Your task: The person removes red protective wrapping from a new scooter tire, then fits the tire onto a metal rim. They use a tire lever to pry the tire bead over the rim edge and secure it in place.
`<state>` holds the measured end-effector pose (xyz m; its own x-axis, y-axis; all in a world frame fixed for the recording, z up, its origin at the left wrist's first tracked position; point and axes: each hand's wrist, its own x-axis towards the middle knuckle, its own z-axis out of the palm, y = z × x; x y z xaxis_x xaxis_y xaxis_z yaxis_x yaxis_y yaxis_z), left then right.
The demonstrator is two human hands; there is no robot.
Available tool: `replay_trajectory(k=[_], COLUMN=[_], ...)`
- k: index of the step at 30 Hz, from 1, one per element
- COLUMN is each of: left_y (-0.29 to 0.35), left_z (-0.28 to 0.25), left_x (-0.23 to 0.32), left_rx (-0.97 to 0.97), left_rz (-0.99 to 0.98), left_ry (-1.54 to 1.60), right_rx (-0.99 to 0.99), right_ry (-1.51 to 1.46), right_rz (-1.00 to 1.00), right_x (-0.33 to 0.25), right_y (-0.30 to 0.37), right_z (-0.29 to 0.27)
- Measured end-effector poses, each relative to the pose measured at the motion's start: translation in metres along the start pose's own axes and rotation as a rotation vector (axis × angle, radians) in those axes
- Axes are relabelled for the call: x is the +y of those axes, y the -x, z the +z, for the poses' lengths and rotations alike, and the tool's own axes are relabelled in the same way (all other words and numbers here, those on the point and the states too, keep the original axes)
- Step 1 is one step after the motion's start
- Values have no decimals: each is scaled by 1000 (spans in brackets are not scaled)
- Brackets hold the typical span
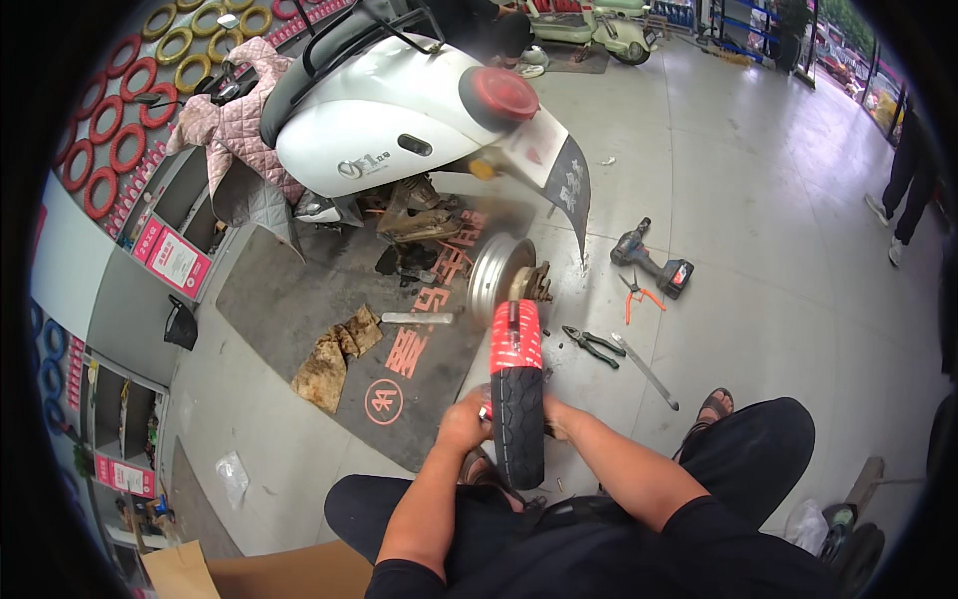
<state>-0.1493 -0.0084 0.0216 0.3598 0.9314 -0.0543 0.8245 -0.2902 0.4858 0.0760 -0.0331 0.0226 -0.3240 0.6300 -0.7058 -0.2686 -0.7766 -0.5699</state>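
Observation:
Upright between my knees stands a black scooter tyre, its upper part wrapped in a red and white band. My left hand closes on the tyre's left side, where a bit of red and white shows by the fingers. On the other side my right hand grips it too, its fingers mostly hidden. Just beyond the tyre is a silver wheel rim with a dirty hub and axle, standing on the floor at the mat's edge.
A white scooter without its rear wheel stands ahead over a dark mat. On the mat are a stained cloth and a metal bar. To the right lie a cordless impact wrench, orange-handled pliers, dark-handled pliers and a flat lever.

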Motion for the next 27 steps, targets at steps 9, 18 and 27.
replay_trajectory(k=[9, 18, 27], left_y=[-63, -61, 17], left_z=[-104, -126, -77], left_x=[109, 145, 143], left_rx=[455, 128, 356], left_rz=[-245, -311, 16], left_ry=[1514, 1696, -354], right_rx=[346, 235, -50], right_ry=[25, 1522, 1089], right_rz=[-1008, -1344, -1150], right_x=[-93, -178, -149], right_y=[48, 116, 69], right_z=[9, 45, 15])
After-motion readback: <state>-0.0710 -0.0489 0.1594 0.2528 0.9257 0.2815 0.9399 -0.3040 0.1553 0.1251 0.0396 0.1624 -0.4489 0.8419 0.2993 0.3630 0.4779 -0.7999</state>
